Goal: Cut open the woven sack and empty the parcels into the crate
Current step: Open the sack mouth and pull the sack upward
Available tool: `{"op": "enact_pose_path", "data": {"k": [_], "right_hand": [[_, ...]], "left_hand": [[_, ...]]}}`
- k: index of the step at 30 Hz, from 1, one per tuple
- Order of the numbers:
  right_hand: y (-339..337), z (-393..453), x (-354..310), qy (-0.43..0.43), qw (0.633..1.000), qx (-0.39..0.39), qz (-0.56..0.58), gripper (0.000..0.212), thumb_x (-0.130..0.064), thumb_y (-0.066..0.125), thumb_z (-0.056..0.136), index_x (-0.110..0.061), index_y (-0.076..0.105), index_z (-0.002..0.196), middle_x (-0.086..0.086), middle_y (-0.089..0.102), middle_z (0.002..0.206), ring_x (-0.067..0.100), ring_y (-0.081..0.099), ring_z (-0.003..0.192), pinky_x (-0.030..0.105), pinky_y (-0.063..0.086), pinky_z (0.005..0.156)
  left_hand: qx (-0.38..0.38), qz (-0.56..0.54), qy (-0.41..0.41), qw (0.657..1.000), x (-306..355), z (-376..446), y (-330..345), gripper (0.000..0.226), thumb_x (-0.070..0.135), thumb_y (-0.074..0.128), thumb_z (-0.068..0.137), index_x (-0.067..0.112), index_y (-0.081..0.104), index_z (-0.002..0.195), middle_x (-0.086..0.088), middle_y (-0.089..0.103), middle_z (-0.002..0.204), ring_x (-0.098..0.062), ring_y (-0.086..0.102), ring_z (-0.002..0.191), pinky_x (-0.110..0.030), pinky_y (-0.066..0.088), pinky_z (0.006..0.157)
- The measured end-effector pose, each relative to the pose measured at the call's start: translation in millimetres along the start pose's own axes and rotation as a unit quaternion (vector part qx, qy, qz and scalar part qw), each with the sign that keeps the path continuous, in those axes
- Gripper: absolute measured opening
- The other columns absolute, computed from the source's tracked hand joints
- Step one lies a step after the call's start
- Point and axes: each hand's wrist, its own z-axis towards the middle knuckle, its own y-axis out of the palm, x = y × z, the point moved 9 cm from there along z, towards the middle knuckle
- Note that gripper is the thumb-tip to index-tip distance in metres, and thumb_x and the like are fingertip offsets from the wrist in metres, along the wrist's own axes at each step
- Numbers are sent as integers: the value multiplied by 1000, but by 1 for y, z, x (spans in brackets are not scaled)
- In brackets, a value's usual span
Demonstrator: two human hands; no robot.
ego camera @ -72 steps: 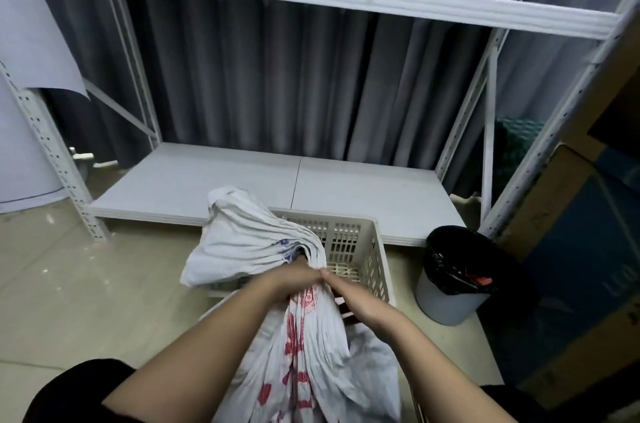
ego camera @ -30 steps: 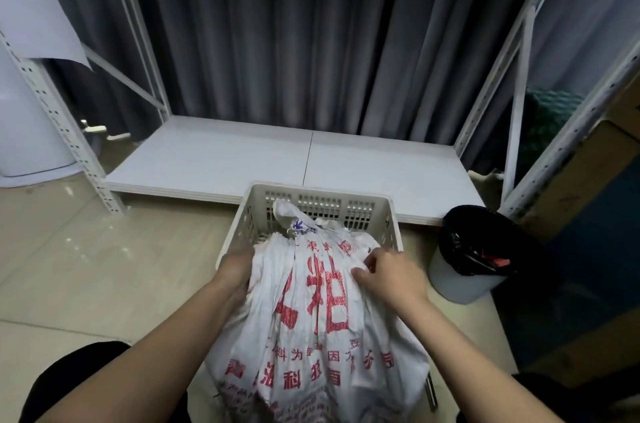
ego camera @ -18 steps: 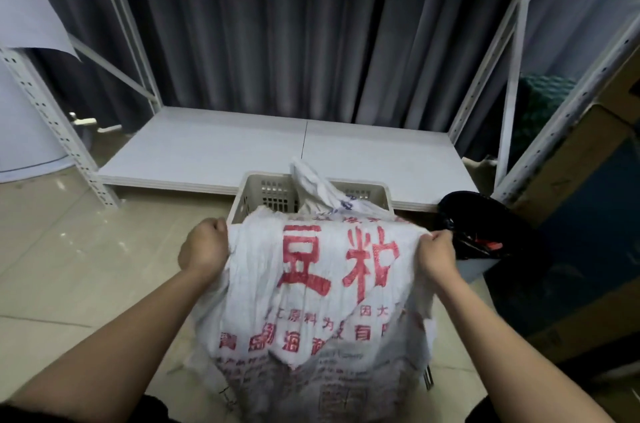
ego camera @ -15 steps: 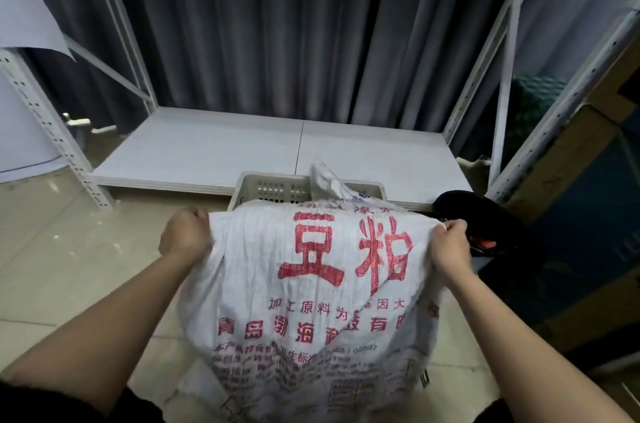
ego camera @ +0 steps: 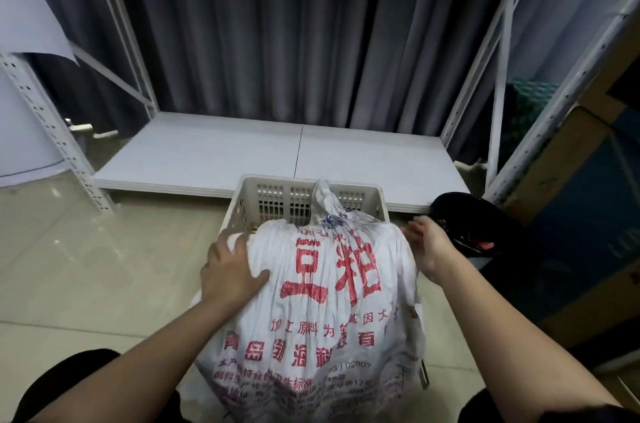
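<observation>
sack: white woven sack (ego camera: 322, 305) with red print, bulging, near centre, lying over the near part of the crate; most of it hangs toward the viewer
sack neck: tied top (ego camera: 323, 204) bunched and knotted, pointing far, sitting above the crate interior
crate: beige slotted plastic crate (ego camera: 277, 195) on the floor, just near the low shelf; only far wall and left rim show, the rest covered by the sack
left hand: left hand (ego camera: 230, 270) flat on the sack's upper left shoulder, fingers spread, palm pressing on the fabric, thumb toward centre
right hand: right hand (ego camera: 427, 247) at the sack's upper right edge, fingers loosely extended and slightly apart; looks like it touches the fabric with the palm side, but contact is hard to confirm from this angle; nothing pinched
parcels: not visible, sack is shut
bin: black-lined bin (ego camera: 474, 232) right of the crate, just beyond the right hand
shelf: white metal rack, low shelf board (ego camera: 277, 152) far of the crate, bare where seen
backdrop: dark grey curtain (ego camera: 294, 41) behind the rack
floor: beige tiles (ego camera: 86, 266), left and near
right side: cardboard box (ego camera: 588, 214) with blue panel, far right
</observation>
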Motion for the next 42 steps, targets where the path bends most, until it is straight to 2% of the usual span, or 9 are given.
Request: {"op": "enact_pose_path", "data": {"k": [4,9,18,25,28,32,35,39,42], "right_hand": [[-11,-14,16,9,931,-74,-358,38,-47,44,94,-17,64,83,5,65,82,20,59,77,28,45,66],[12,-19,35,24,944,-236,-229,37,-33,50,95,-11,65,120,12,67,120,29,59,117,42,41,106],[-44,14,-39,-129,941,98,-296,81,-36,63,89,8,22,143,21,41,142,32,43,127,34,36,98],[-20,34,-12,-71,950,143,-270,65,-17,59,90,6,27,141,25,38,143,40,41,129,45,36,104],[-17,38,-5,-72,965,149,-205,45,-6,55,89,3,47,132,22,55,127,29,55,100,34,45,81],[-22,38,6,-93,975,184,-85,47,5,52,84,11,44,130,17,60,122,23,57,103,28,46,73],[-11,30,8,-103,978,157,-91,46,1,56,88,4,45,133,14,57,123,22,54,98,27,42,82],[4,21,10,-88,977,89,-170,55,-18,63,87,-7,40,136,15,50,132,23,51,105,30,42,88],[-6,-5,-7,-160,899,180,-365,54,-29,61,85,-13,43,133,14,43,136,31,43,123,41,35,103]], "left_hand": [[-51,-127,-157,978,-48,5,15,85,56,67,76,14,28,139,-18,32,142,-40,52,116,-46,46,93],[-46,-159,-131,977,-51,16,10,53,37,56,91,1,40,126,-21,58,122,-39,57,107,-38,44,82],[30,-180,-86,979,-57,60,-71,49,56,52,88,11,54,70,-11,61,74,-33,60,81,-34,38,68],[-18,-479,-123,869,-20,63,-27,53,30,63,88,7,44,132,-15,54,130,-24,54,109,-31,40,94],[12,-185,24,982,5,26,-28,79,50,61,84,21,23,147,-9,18,156,-28,24,142,-44,19,115],[-29,104,236,966,36,-48,15,94,85,41,66,30,33,141,-5,6,160,-26,2,147,-46,-7,117],[-67,143,267,951,47,-78,52,89,91,38,58,25,50,116,-13,43,145,-37,33,137,-55,14,112],[-93,168,231,954,59,-81,70,58,62,60,72,24,51,115,-22,29,151,-47,23,139,-59,16,110],[-105,192,243,945,67,-81,77,40,40,86,57,25,67,90,-25,54,131,-48,50,122,-59,43,94]]}}
